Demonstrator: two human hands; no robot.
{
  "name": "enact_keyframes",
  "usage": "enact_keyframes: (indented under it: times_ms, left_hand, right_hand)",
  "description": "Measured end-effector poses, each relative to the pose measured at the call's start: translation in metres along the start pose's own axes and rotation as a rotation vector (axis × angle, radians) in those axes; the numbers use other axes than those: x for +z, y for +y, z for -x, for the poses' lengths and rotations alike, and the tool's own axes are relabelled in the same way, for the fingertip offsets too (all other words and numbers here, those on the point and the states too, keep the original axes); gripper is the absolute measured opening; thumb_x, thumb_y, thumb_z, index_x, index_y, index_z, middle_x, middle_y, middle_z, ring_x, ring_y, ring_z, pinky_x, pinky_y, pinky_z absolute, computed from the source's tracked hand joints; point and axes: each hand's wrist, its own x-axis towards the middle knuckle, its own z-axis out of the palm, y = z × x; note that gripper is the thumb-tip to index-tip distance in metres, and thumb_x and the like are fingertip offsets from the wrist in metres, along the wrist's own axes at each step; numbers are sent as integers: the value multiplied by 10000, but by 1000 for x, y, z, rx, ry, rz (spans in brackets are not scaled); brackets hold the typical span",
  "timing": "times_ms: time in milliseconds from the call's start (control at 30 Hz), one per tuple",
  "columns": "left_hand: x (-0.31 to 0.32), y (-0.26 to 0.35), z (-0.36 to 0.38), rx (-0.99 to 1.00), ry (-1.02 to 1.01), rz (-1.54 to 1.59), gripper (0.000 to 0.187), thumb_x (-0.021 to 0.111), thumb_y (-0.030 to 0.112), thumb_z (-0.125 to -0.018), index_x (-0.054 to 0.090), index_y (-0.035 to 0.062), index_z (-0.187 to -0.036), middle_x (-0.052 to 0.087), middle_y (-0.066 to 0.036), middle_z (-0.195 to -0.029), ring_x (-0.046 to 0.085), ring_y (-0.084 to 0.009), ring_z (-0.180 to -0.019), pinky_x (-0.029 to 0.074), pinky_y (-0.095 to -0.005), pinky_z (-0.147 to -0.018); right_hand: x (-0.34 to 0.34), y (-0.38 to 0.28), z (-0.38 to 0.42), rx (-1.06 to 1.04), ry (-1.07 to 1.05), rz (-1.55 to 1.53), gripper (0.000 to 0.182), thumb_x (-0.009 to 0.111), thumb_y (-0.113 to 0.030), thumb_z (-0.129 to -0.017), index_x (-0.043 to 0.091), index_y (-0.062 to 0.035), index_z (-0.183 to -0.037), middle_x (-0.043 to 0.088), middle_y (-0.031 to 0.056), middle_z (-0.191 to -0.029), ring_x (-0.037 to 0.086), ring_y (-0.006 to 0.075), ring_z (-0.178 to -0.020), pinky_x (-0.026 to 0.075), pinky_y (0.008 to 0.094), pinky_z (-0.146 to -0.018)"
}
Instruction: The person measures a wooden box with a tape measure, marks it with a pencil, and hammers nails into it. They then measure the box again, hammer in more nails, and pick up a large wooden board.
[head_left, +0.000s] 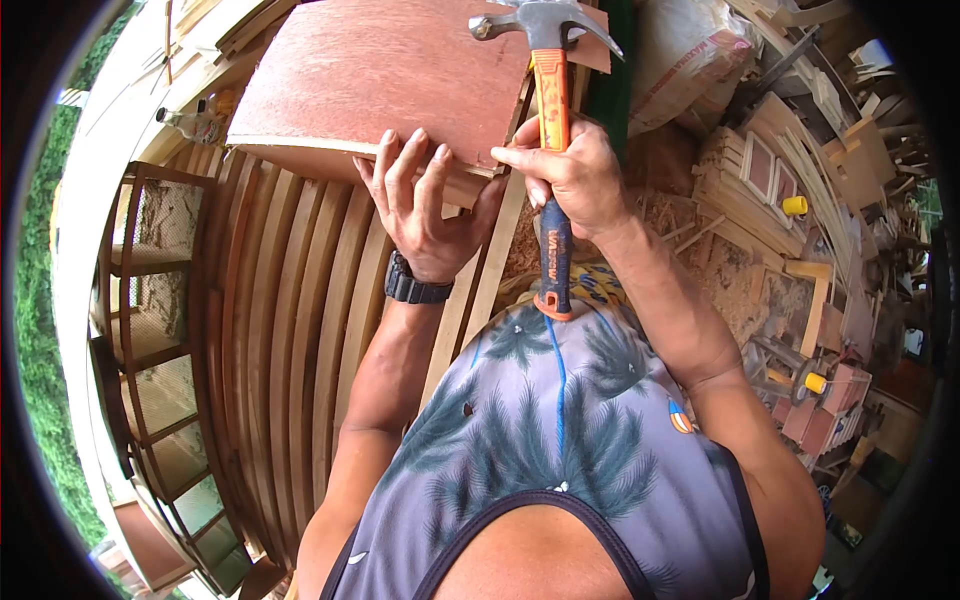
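Note:
A reddish plywood panel (385, 75) forms the top face of what looks like a wooden box, with its near edge towards me. My left hand (425, 205), wearing a dark watch, grips that near edge at the right corner. Its fingers lie on the panel's rim and the thumb is against the wood below. A claw hammer (552, 110), orange and dark blue in the handle, is upright in my right hand (580, 180), head away from me. My right index finger points at the box corner; whether a nail is there is too small to tell.
Long wooden slats (300, 300) run beneath the box on the left, beside a mesh-panelled wooden frame (155, 340). On the right are a white sack (690, 60), stacked wood pieces (745, 185), sawdust (725, 275) and yellow spools (795, 206). A bottle (195, 125) lies at upper left.

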Motion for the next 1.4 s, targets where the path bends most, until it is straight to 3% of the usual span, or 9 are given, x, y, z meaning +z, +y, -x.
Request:
enact_keyframes:
  times_ms: [367,533,700,767,900,1000,1133,1233,1400]
  left_hand:
    - [-2,0,1,-4,-26,-48,582,925,370,-688,720,241,-1217,559,-74,-1372,466,-369,-1377,239,-651,-1188]
    - [0,5,-1,-24,-3,-63,494,895,370,-718,747,227,-1166,566,-69,-1366,477,-368,-1369,241,-643,-1183]
    - [-1,7,-3,-21,15,-84,497,897,272,-664,759,174,-1131,617,-114,-1310,512,-382,-1328,322,-616,-1149]
    - [1,4,-1,-29,6,-89,471,864,369,-719,751,232,-1155,588,-71,-1352,516,-373,-1341,249,-634,-1179]
    - [0,4,-2,-32,-1,-89,460,852,361,-721,753,233,-1152,595,-71,-1345,523,-374,-1335,251,-632,-1180]
    - [-2,7,-5,-16,7,-93,489,848,252,-665,760,187,-1141,615,-105,-1313,521,-370,-1317,330,-602,-1148]
    - [-4,6,-4,-16,4,-98,504,845,253,-664,755,195,-1157,618,-102,-1310,527,-363,-1315,323,-597,-1155]
    - [-2,4,-1,-27,1,-99,468,844,315,-692,760,211,-1140,621,-87,-1305,531,-364,-1321,285,-610,-1170]
    - [0,4,0,-36,13,-96,437,844,376,-719,766,226,-1121,620,-76,-1302,534,-367,-1328,248,-629,-1180]
  right_hand:
    - [-4,1,0,13,-25,6,141,782,-76,-842,663,-7,-874,605,2,-657,534,66,-493,425,220,-447]
    - [-11,-24,16,-22,0,317,176,733,-160,-912,667,2,-894,625,19,-669,559,79,-495,439,243,-452]
    - [-23,-86,56,-137,-72,684,255,684,-121,-924,665,23,-1134,663,64,-696,619,118,-567,490,267,-550]
    - [-20,-106,71,-76,-118,718,502,601,32,-926,537,16,-1423,694,65,-850,549,30,-606,426,181,-546]
    - [-21,-105,78,-293,-252,785,652,533,119,-874,459,-3,-1511,719,134,-1180,593,16,-792,474,191,-676]
    - [-17,-115,83,-246,-283,802,645,531,130,-868,475,6,-1499,673,167,-1312,623,42,-876,503,211,-747]
    - [-20,-107,81,-159,-310,849,624,526,131,-875,478,27,-1489,637,176,-1370,643,72,-917,514,222,-770]
    - [-23,-110,82,-303,-328,820,619,525,131,-879,469,43,-1489,597,176,-1422,652,88,-944,519,224,-768]
    - [-12,-114,96,-320,-140,678,628,532,128,-872,470,37,-1490,629,180,-1362,629,82,-822,512,229,-719]
